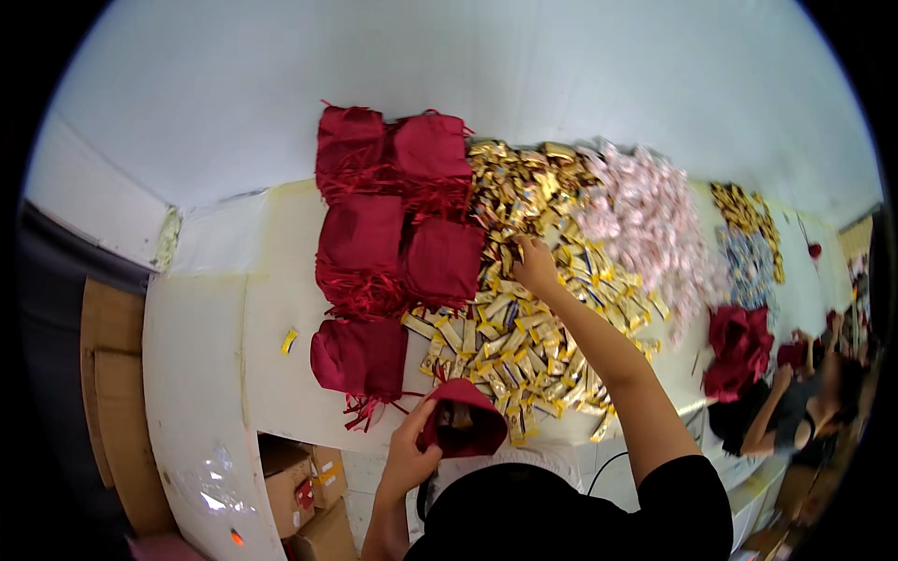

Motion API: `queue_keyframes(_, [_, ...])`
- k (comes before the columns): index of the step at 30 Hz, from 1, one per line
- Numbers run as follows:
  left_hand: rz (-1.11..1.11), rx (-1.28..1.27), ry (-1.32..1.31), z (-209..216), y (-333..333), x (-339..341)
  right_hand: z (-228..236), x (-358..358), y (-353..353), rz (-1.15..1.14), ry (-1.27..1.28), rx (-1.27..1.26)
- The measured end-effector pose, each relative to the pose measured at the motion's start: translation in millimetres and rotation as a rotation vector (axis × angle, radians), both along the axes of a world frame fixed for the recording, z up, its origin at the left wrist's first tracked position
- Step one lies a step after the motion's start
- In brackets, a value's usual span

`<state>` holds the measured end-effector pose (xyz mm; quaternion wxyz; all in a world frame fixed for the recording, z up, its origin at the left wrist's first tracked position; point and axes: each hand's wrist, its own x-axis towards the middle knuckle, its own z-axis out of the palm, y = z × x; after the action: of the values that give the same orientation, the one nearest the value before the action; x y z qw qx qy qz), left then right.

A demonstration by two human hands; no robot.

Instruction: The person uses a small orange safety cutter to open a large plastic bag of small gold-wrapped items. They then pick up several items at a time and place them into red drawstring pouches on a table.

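My left hand (409, 458) grips the rim of a dark red cloth drawstring pouch (488, 432) close to my body. Its mouth gapes, and a few wrapped pieces show dimly inside. My right hand (535, 266) reaches forward to the near edge of a heap of gold-wrapped candies (524, 187). Its fingers are bent together on a candy there, the tips partly hidden. Below that arm spreads a pile of yellow-and-white stick packets (524, 360). Farther right lies a heap of pale pink wrapped candies (645, 210).
Several stacks of flat red pouches (360, 238) lie left of the candies. One yellow packet (290, 341) sits alone on the white table (281, 234). Cardboard boxes (318, 533) stand underneath. At right, another person (795, 411) works beside red pouches (739, 351) and smaller candy heaps (748, 266).
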<state>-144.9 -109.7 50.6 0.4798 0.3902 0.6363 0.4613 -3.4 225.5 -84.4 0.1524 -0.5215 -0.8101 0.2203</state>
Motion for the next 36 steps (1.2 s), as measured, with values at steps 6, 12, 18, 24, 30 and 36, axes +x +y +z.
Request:
queue_keyframes(6, [0.22,-0.046,-0.155,-3.5,-1.5,21.6,-24.6,-11.0,48.6,0.07,-0.45,-0.03])
queue_keyframes(12, [0.219,-0.084,-0.093,-16.2,13.5,49.5,-13.1,24.4,54.7,0.171,-0.305,0.133])
queue_keyframes(18, [0.233,-0.108,-0.128,8.2,33.3,82.8,53.0,61.8,-24.5,0.255,0.692,0.041])
queue_keyframes(24, [0.08,0.001,-0.097,-11.8,56.3,97.4,145.4,131.5,-147.9,0.286,1.713,-1.203])
queue_keyframes(30, [-0.17,0.109,0.095,-6.4,70.9,111.3,137.5,140.5,-181.4,0.308,0.861,-0.597])
queue_keyframes(36, [-0.177,0.114,0.062,-21.7,63.4,124.2,167.8,160.2,-196.9,0.313,0.123,-0.158])
